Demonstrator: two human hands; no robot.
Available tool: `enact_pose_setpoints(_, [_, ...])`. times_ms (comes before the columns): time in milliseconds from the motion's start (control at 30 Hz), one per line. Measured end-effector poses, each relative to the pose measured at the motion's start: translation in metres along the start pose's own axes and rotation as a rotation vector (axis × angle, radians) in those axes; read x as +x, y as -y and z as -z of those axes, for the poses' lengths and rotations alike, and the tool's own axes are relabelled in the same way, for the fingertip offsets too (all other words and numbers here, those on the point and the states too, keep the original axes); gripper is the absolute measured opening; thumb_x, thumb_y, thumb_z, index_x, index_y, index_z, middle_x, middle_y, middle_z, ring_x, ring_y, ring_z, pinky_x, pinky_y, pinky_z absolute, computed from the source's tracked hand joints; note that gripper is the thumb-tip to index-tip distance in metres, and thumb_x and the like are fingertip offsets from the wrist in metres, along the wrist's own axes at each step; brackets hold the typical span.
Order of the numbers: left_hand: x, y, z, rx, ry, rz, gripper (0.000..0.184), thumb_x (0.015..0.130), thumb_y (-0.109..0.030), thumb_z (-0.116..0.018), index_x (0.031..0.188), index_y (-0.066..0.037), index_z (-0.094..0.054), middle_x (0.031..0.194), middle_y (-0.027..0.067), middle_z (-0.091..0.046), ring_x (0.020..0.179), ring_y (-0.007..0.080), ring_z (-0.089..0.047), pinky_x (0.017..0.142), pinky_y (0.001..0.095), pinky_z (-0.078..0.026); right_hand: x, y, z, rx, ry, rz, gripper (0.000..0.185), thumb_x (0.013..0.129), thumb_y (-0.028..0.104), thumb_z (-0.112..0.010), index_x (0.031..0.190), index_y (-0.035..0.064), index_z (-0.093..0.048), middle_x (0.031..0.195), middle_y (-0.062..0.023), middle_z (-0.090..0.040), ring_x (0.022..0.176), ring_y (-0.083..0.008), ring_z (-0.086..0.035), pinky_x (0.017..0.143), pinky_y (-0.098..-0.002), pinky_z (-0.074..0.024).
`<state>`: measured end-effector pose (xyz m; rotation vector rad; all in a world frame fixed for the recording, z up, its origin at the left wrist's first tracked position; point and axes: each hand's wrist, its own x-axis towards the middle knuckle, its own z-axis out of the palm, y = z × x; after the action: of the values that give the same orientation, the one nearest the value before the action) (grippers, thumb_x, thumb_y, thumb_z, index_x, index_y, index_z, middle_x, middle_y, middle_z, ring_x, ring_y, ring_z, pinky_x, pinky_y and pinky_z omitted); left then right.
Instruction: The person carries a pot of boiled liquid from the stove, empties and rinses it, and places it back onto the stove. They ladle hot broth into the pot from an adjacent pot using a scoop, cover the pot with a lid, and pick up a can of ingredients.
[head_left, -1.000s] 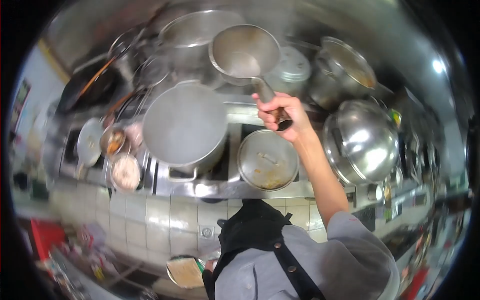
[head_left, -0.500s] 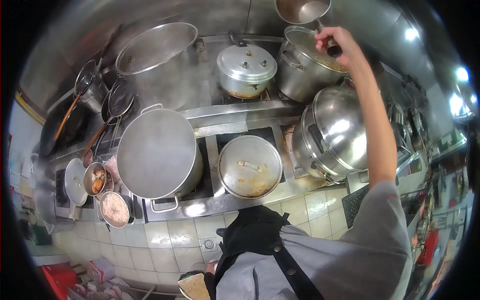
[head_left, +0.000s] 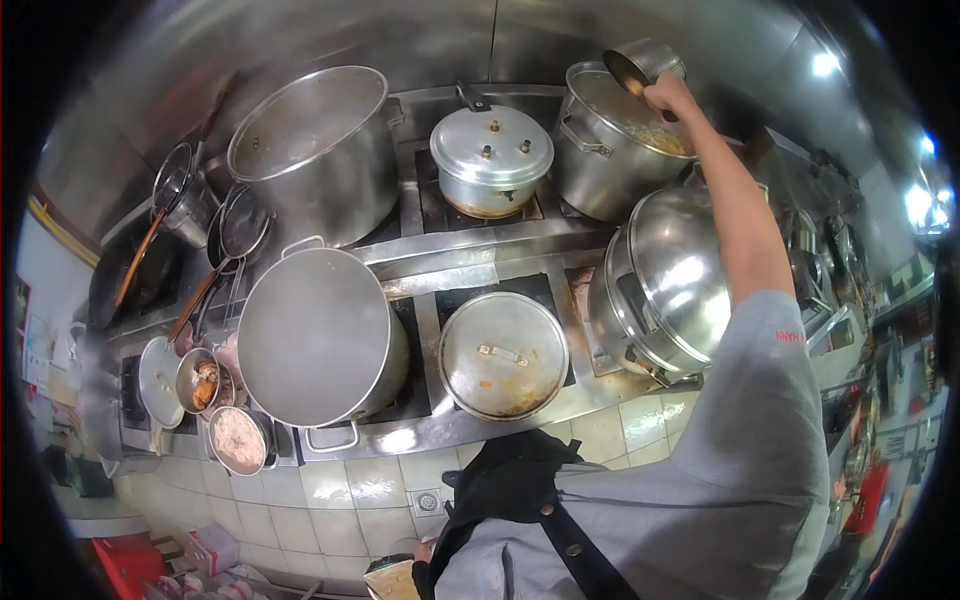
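Observation:
My right hand (head_left: 670,96) is closed around the dark handle of a metal saucepan (head_left: 656,58), at the back right. The saucepan is tipped on its side above the rim of a tall stockpot (head_left: 590,160), where yellowish bits float in liquid. Below my right forearm stands a large steamer with a domed lid (head_left: 685,270). My left hand (head_left: 424,552) shows only in part at the bottom, beside my apron. Close by it is a container with pale tan contents (head_left: 392,580), cut off by the frame edge; whether the hand grips it is unclear.
A pressure cooker (head_left: 492,150) and a big stockpot (head_left: 310,130) stand along the back. In front are a wide open pot (head_left: 315,340) and a lidded pot (head_left: 503,355). Strainers (head_left: 245,220) and small food bowls (head_left: 238,440) sit left. Tiled floor (head_left: 335,480) lies below.
The saucepan has come down and tipped over at the back stockpot, with my right hand still on its handle. The whole view has shifted slightly downward in the frame.

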<state>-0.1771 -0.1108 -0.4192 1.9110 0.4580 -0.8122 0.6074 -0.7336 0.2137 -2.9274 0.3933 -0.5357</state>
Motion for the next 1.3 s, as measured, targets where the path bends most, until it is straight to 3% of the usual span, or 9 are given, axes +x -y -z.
enact_pose_setpoints(233, [-0.005, -0.011, -0.002, 0.01, 0.012, 0.017, 0.027, 0.084, -0.013, -0.054, 0.107, -0.011, -0.069, 0.099, 0.0142, -0.069, 0.093, 0.0233, -0.065, 0.086, 0.0315, -0.047, 0.014, -0.014, -0.031, -0.015, 0.125, -0.017, 0.025, 0.055, 0.009, -0.059, 0.068, -0.0116, -0.064, 0.067, -0.0278, -0.063, 0.066, -0.037, -0.068, 0.065, -0.0378, -0.0532])
enact_pose_setpoints(333, [-0.002, -0.006, -0.004, 0.013, 0.014, 0.016, 0.027, 0.084, -0.013, -0.055, 0.107, -0.011, -0.069, 0.099, 0.0143, -0.069, 0.093, 0.0235, -0.065, 0.086, 0.0318, -0.047, 0.011, -0.002, -0.021, -0.073, 0.376, -0.057, 0.029, 0.054, 0.011, -0.062, 0.075, -0.0084, -0.068, 0.08, -0.0229, -0.068, 0.076, -0.0351, -0.068, 0.066, -0.0391, -0.0532])
enact_pose_setpoints(533, [0.002, -0.006, -0.007, 0.013, 0.015, 0.008, 0.027, 0.083, -0.015, -0.055, 0.107, -0.011, -0.069, 0.099, 0.0145, -0.069, 0.093, 0.0239, -0.065, 0.085, 0.0323, -0.047, 0.029, -0.014, -0.05, 0.68, 0.526, -0.373, 0.004, 0.061, -0.001, -0.057, 0.059, 0.0012, -0.054, 0.051, -0.0095, -0.051, 0.043, -0.0207, -0.052, 0.043, -0.033, -0.0444])
enact_pose_setpoints(633, [0.004, -0.006, -0.008, 0.012, 0.009, 0.004, 0.027, 0.083, -0.016, -0.055, 0.107, -0.011, -0.068, 0.099, 0.0146, -0.069, 0.093, 0.0242, -0.065, 0.085, 0.0326, -0.047, 0.025, -0.016, -0.043, 0.977, 0.616, -0.401, 0.009, 0.063, -0.003, -0.058, 0.06, 0.0009, -0.05, 0.053, -0.0111, -0.05, 0.045, -0.0218, -0.052, 0.042, -0.0318, -0.045])
enact_pose_setpoints(833, [0.004, -0.014, -0.004, 0.02, 0.015, -0.001, 0.028, 0.083, -0.017, -0.056, 0.107, -0.011, -0.068, 0.099, 0.0147, -0.068, 0.093, 0.0246, -0.064, 0.085, 0.0331, -0.047, 0.044, -0.03, -0.054, 1.943, 0.636, -0.809, 0.009, 0.071, -0.01, -0.051, 0.078, -0.0056, -0.048, 0.068, -0.0145, -0.051, 0.055, -0.0233, -0.053, 0.048, -0.0287, -0.0485])
enact_pose_setpoints(933, [0.004, -0.011, -0.009, 0.015, 0.013, 0.002, 0.028, 0.082, -0.018, -0.056, 0.107, -0.011, -0.068, 0.098, 0.0148, -0.068, 0.093, 0.0248, -0.064, 0.085, 0.0334, -0.047, 0.046, -0.03, -0.054, 2.232, 0.615, -0.81, 0.01, 0.072, -0.01, -0.051, 0.08, -0.006, -0.046, 0.075, -0.016, -0.048, 0.063, -0.024, -0.051, 0.052, -0.0279, -0.0496])
enact_pose_setpoints(1133, [-0.013, -0.007, -0.014, 0.014, 0.006, 0.01, 0.028, 0.082, -0.02, -0.057, 0.106, -0.011, -0.067, 0.098, 0.015, -0.068, 0.093, 0.0253, -0.064, 0.085, 0.034, -0.047, 0.032, -0.016, -0.016, 2.285, 0.53, -0.692, 0.021, 0.074, -0.008, -0.051, 0.089, -0.0066, -0.037, 0.085, -0.017, -0.04, 0.07, -0.0232, -0.046, 0.052, -0.0277, -0.0501])
enact_pose_setpoints(1267, [-0.025, 0.001, -0.016, 0.022, 0.01, 0.016, 0.029, 0.082, -0.021, -0.057, 0.106, -0.011, -0.067, 0.098, 0.0151, -0.068, 0.093, 0.0256, -0.064, 0.085, 0.0343, -0.047, 0.014, -0.018, 0.014, 2.535, 0.695, -0.825, 0.023, 0.075, -0.009, -0.05, 0.09, -0.0066, -0.034, 0.086, -0.0166, -0.038, 0.071, -0.0229, -0.045, 0.053, -0.0282, -0.0513])
enact_pose_setpoints(1300, [-0.029, -0.002, -0.016, 0.022, 0.011, 0.015, 0.029, 0.082, -0.021, -0.057, 0.106, -0.011, -0.067, 0.098, 0.0152, -0.068, 0.093, 0.0257, -0.064, 0.084, 0.0344, -0.047, 0.004, -0.016, 0.019, 2.398, 0.628, -0.609, 0.021, 0.074, -0.01, -0.05, 0.089, -0.0076, -0.035, 0.086, -0.0162, -0.038, 0.071, -0.0226, -0.044, 0.054, -0.0274, -0.0513])
